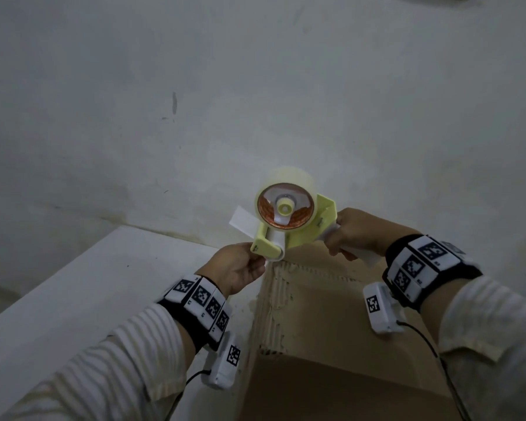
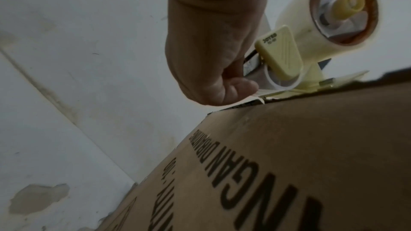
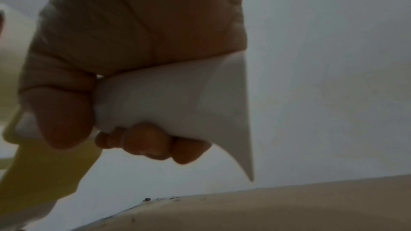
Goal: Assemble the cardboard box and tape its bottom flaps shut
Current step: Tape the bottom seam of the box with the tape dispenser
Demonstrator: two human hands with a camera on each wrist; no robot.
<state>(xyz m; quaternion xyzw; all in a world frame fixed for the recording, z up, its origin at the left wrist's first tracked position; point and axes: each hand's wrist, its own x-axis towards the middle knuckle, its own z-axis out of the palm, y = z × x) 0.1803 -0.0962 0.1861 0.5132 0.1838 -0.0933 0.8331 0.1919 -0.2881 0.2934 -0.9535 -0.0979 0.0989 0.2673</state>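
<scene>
1. Cardboard box (image 1: pixel 325 314) stood against the white wall (image 1: pixel 195 86), its upper face torn along the far-left edge.
2. We found the tape dispenser (image 1: pixel 286 220) resting its roller on the box's far-left corner.
3. Our right hand (image 1: pixel 357 230) was clenched around the dispenser's white handle (image 3: pixel 169 94).
4. Our left hand (image 1: pixel 237 268) pinched the tape end at the box's corner, fingers (image 2: pixel 235 89) curled.

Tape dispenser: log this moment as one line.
step: starting tape at box far edge | right hand: grips tape dispenser handle | left hand: fingers pinch the tape end at the roller | bottom flaps: not visibly taped
</scene>
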